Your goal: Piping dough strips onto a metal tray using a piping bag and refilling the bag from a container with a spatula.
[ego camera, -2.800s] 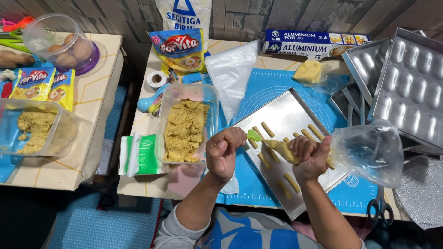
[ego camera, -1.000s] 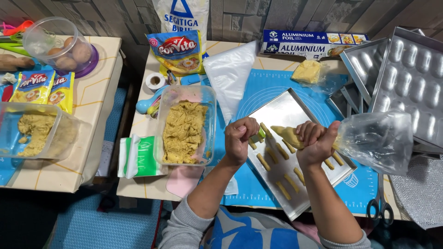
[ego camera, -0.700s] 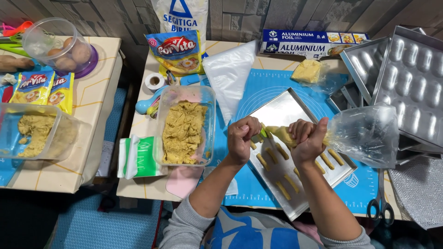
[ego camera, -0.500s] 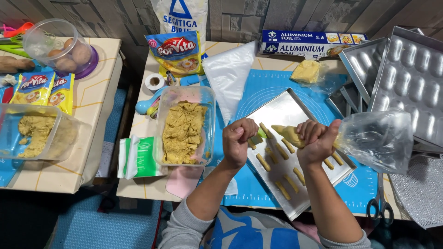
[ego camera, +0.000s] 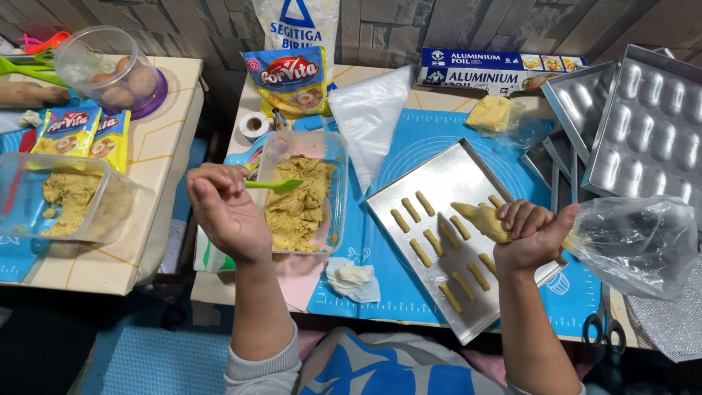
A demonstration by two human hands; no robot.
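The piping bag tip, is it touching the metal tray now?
Cannot tell. In the head view the right hand holds the piping bag with its tip over the metal tray, but looking from above hides any gap or contact between them.

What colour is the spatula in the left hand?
Green spatula, held by the left hand; head view.

Dark stone-pattern wall [ego camera: 183,25] behind; two pale tables [ego camera: 172,146] side by side; blue floor mat [ego camera: 146,358].
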